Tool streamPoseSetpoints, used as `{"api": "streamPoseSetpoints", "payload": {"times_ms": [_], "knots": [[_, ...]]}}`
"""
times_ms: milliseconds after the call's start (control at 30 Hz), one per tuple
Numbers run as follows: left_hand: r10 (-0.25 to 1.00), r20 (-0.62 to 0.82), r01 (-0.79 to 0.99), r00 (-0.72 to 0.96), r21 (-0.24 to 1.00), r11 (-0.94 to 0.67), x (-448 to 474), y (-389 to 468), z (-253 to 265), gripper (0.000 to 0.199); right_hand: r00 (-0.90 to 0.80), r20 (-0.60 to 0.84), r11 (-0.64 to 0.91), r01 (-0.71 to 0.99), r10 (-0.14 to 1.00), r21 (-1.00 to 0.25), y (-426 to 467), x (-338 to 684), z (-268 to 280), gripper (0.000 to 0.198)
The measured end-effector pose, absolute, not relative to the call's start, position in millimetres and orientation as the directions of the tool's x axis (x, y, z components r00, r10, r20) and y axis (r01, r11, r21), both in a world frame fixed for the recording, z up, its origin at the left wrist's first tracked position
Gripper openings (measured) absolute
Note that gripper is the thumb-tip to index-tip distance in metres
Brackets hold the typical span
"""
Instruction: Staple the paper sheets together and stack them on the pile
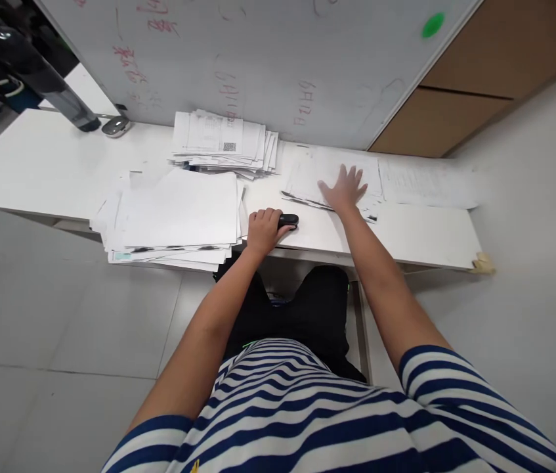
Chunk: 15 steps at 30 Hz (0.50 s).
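Observation:
My left hand [262, 231] is wrapped round a black stapler [288, 221] close to the desk's front edge. The stapler's end sticks out to the right of my fingers. My right hand [346, 189] lies with spread fingers on a low pile of papers [307, 172]. Just left of my left hand is a large stack of white sheets [179, 207], its edges uneven and partly over the front of the desk. Behind it sits another stack of printed papers [218, 138], with a QR code on its top sheet.
The white desk [425, 233] runs along a whiteboard [268, 66] with red writing. A printed sheet [420, 180] lies at the right, by the wall. A clear bottle [68, 95] and a computer mouse [116, 126] stand at the back left. Brown panels [455, 118] are behind.

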<state>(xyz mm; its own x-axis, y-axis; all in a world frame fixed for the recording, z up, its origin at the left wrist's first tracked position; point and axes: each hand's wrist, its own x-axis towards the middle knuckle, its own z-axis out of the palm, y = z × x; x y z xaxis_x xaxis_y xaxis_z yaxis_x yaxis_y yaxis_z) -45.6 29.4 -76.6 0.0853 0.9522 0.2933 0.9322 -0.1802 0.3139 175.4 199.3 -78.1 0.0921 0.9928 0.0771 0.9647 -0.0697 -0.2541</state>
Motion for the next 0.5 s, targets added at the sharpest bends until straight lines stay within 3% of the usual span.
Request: {"api": "streamPoseSetpoints", "payload": {"times_ms": [133, 500], "knots": [[0.952, 0.296, 0.934, 0.071, 0.314, -0.168, -45, 29, -77, 0.046, 0.120, -0.006, -0.116, 0.951, 0.993, -0.285, 196, 187, -79, 0.086], [0.948, 0.313, 0.946, 0.052, 0.288, -0.147, -44, 30, -77, 0.050, 0.138, 0.170, -0.077, 0.943, 0.976, -0.324, 188, 178, -64, 0.053]]}}
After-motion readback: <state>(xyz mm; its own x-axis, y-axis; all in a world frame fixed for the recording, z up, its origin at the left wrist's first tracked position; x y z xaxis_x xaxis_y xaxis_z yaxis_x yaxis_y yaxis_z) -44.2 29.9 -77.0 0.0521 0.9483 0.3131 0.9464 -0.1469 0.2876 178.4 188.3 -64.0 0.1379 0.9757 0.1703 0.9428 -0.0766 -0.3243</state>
